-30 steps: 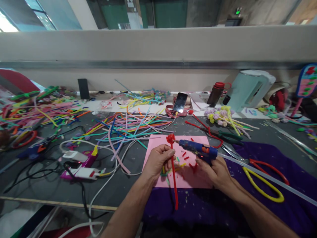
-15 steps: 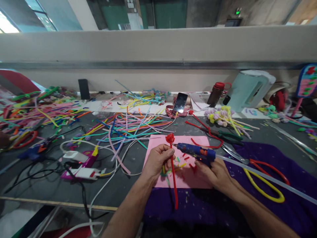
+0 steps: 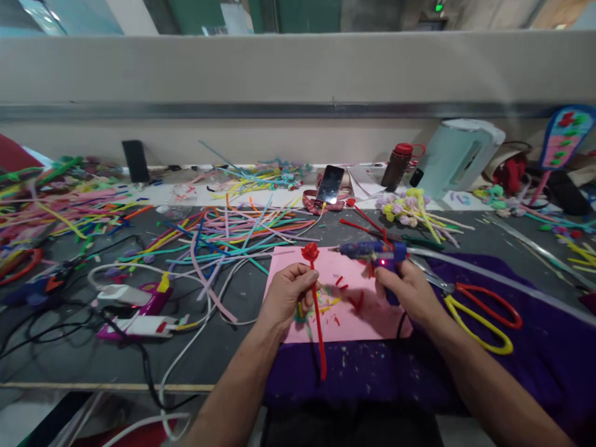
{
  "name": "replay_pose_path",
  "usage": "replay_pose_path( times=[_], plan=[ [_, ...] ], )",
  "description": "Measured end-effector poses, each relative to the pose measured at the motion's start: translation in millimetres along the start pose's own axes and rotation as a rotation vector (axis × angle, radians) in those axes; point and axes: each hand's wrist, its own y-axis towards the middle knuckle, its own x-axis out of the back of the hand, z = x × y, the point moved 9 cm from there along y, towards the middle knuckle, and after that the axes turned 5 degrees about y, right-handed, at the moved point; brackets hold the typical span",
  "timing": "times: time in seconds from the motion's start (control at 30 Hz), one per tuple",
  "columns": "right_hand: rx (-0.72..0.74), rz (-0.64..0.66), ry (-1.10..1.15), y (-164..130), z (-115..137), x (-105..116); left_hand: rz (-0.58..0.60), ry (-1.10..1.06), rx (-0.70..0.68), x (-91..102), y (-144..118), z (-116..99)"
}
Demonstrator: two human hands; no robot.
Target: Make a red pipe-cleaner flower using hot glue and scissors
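Red chenille-stem flower (image 3: 310,252), a fuzzy wire stalk topped by a small coiled bloom, is held upright over the pink paper sheet (image 3: 347,323) in the middle of the dark grey bench (image 3: 223,347). The left hand (image 3: 286,297) is clenched on the stalk just below the bloom, with the lower end of the stalk hanging free toward the purple cloth (image 3: 535,354). The right hand (image 3: 404,290) is closed round the handle of the blue hot-glue gun (image 3: 370,251), whose nozzle is pointed at the bloom from the right and lies close beside it; contact cannot be confirmed. A small red lamp is lit on the gun body. The flower is judged to be very light, soft on the surface and easily bent, since only a thin wire core gives it stiffness; the coiled bloom is likely to be crushed or uncoiled by pressure. Hold is best taken on the stalk directly under the bloom, clear of any fresh glue. Red-and-yellow-handled scissors (image 3: 479,313) lie on the cloth just right of the right hand. A loose heap of multicoloured chenille stems (image 3: 242,233) lies behind the sheet, and a black smartphone (image 3: 329,184) is propped further back.
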Motion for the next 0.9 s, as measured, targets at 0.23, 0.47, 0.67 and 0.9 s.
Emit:
replay_pose_path(
  times=[0.23, 0.47, 0.67, 0.9],
  plan=[
    [-0.269, 0.055, 0.331, 42, -51, 17, 0.004, 0.007, 0.023, -4.8, -1, -4],
    [-0.283, 0.053, 0.201, 54, -65, 6, 0.045, 0.043, -0.005, -7.9, 0, -3],
    [-0.213, 0.077, 0.062, 54, -64, -6, 0.059, 0.085, 0.012, -10.3, 0, -1],
    [0.046, 0.004, -0.582, 46, -39, 2, 0.044, 0.09, 0.011, -10.2, 1, -1]
  ],
)
